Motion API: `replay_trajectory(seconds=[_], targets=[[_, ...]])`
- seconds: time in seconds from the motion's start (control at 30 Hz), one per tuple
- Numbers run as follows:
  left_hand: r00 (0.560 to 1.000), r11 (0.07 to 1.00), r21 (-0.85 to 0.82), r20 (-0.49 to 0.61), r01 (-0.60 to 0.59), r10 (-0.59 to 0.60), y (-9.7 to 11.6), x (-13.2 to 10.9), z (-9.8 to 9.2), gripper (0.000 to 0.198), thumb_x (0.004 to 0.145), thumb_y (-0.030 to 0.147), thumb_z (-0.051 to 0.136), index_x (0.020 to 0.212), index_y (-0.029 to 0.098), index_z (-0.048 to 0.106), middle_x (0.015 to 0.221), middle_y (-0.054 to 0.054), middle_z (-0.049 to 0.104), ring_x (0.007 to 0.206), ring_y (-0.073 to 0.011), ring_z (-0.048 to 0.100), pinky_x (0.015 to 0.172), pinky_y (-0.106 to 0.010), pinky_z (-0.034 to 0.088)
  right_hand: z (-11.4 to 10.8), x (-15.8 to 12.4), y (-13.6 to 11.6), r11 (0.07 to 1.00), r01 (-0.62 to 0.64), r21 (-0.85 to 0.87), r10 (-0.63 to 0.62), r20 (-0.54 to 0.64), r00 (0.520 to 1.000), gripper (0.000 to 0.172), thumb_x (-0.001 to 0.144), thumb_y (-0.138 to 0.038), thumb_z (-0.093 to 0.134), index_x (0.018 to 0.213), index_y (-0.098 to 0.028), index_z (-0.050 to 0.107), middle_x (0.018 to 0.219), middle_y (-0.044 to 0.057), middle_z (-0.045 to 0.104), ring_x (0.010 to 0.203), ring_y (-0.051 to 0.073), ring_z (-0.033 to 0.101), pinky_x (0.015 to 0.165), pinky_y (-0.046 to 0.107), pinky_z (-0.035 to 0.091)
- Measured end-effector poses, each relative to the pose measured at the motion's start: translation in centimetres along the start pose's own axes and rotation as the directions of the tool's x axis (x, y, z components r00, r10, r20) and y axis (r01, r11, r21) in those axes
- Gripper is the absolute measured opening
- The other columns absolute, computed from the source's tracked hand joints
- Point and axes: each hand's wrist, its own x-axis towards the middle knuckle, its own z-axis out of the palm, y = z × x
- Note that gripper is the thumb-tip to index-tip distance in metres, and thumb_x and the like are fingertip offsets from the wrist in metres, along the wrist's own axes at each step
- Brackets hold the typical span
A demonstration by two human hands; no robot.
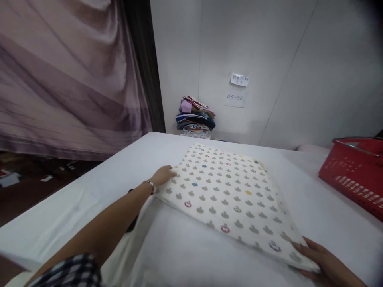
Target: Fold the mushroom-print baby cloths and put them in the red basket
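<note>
A folded cream-white cloth (pixel 223 191) with rows of grey motifs and a few coloured ones lies spread over the white table. At its left edge my left hand (pixel 163 175) is closed on the fabric, with a bracelet at the wrist. My right hand (pixel 320 257) grips the near right corner, thumb on top and fingers underneath. Between the hands, the near edge of the cloth runs slantwise and looks slightly raised at the right. Whether it is one garment or a plain piece of fabric, I cannot tell.
A red plastic basket (pixel 356 171) with a metal handle stands on the table (pixel 119 175) at the right. Behind the far edge rises a stack of folded clothes (pixel 196 117). Paper notes (pixel 236 97) hang on the wall; a pinkish curtain (pixel 68 79) covers the left.
</note>
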Motion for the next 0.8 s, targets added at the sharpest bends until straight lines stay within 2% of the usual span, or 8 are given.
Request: replay_trajectory(seconds=[0.13, 0.27, 0.4, 0.5, 0.57, 0.6, 0.73, 0.8], targets=[[0.996, 0.986, 0.158, 0.056, 0.053, -0.063, -1.3, -0.1, -2.0, 0.036, 0.067, 0.036, 0.060, 0.094, 0.013, 0.066, 0.109, -0.015, 0.065, 0.102, -0.0296, 0.058, 0.083, -0.033, 0.045, 4.0, -3.4, -1.1, 0.970, -0.056, 0.237, -0.012, 0.275, 0.961, 0.057, 0.069, -0.037, 0.071, 0.120, -0.019, 0.054, 0.112, 0.009, 0.065, 0.093, 0.022, 0.065, 0.062, 0.027, 0.058], [0.996, 0.960, 0.274, 0.052, 0.058, -0.075, -0.8, -1.5, -2.4, 0.037, 0.073, 0.035, 0.054, 0.098, 0.010, 0.062, 0.107, -0.019, 0.063, 0.100, -0.0327, 0.058, 0.078, -0.038, 0.046, 5.4, -4.3, -0.9, 0.941, -0.043, 0.337, -0.057, 0.283, 0.957, 0.050, 0.073, -0.032, 0.070, 0.116, -0.013, 0.054, 0.100, 0.013, 0.068, 0.077, 0.018, 0.067, 0.053, 0.022, 0.056], [0.993, 0.948, 0.297, 0.006, -0.111, 0.115, 3.4, -3.6, -0.8, 0.040, 0.081, 0.034, 0.046, 0.114, 0.013, 0.056, 0.121, -0.015, 0.056, 0.110, -0.0303, 0.053, 0.085, -0.038, 0.044, 5.0, -4.0, -0.1, 0.914, -0.029, 0.404, -0.094, 0.282, 0.955, 0.045, 0.075, -0.031, 0.068, 0.114, -0.011, 0.055, 0.098, 0.014, 0.068, 0.070, 0.017, 0.068, 0.050, 0.022, 0.056], [0.936, 0.924, 0.152, 0.028, -0.350, 0.350, 8.9, -7.6, 2.2, 0.037, 0.086, 0.036, 0.043, 0.112, 0.015, 0.057, 0.117, -0.011, 0.060, 0.104, -0.0253, 0.055, 0.085, -0.035, 0.044, 4.9, -4.1, 0.0, 0.895, -0.019, 0.445, -0.120, 0.282, 0.952, 0.041, 0.079, -0.032, 0.065, 0.113, -0.012, 0.054, 0.097, 0.014, 0.068, 0.068, 0.017, 0.068, 0.048, 0.022, 0.056], [0.869, 0.874, -0.042, 0.091, -0.485, 0.486, 12.8, -11.7, 4.6, 0.035, 0.087, 0.041, 0.042, 0.107, 0.018, 0.059, 0.106, -0.007, 0.063, 0.092, -0.0210, 0.059, 0.076, -0.032, 0.046, 4.9, -4.4, 0.0, 0.883, -0.016, 0.469, -0.129, 0.275, 0.953, 0.039, 0.081, -0.034, 0.062, 0.112, -0.012, 0.055, 0.097, 0.015, 0.068, 0.070, 0.018, 0.068, 0.048, 0.022, 0.056], [0.817, 0.825, -0.113, 0.119, -0.554, 0.565, 14.5, -13.9, 5.9, 0.034, 0.087, 0.043, 0.042, 0.105, 0.020, 0.059, 0.103, -0.006, 0.064, 0.089, -0.0198, 0.059, 0.075, -0.031, 0.046, 4.9, -4.6, 0.0, 0.876, -0.016, 0.481, -0.132, 0.271, 0.954, 0.038, 0.082, -0.035, 0.060, 0.112, -0.012, 0.055, 0.099, 0.015, 0.068, 0.072, 0.019, 0.068, 0.048, 0.023, 0.056], [0.463, 0.478, -0.224, 0.119, -0.849, 0.878, 19.1, -21.4, 10.2, 0.027, 0.082, 0.040, 0.057, 0.100, 0.021, 0.059, 0.098, -0.004, 0.062, 0.093, -0.0196, 0.055, 0.082, -0.033, 0.042, 4.0, -5.5, 0.6, 0.856, -0.007, 0.518, -0.160, 0.276, 0.948, 0.036, 0.085, -0.037, 0.056, 0.112, -0.012, 0.058, 0.108, 0.017, 0.065, 0.079, 0.020, 0.069, 0.048, 0.021, 0.055], [0.349, 0.368, -0.207, 0.123, -0.906, 0.929, 19.9, -23.4, 11.7, 0.032, 0.078, 0.039, 0.063, 0.104, 0.021, 0.057, 0.100, -0.004, 0.060, 0.096, -0.0205, 0.053, 0.082, -0.033, 0.042, 3.5, -5.9, 1.1, 0.845, 0.005, 0.535, -0.183, 0.281, 0.942, 0.033, 0.085, -0.033, 0.057, 0.111, -0.012, 0.059, 0.111, 0.017, 0.064, 0.082, 0.020, 0.068, 0.050, 0.021, 0.055]])
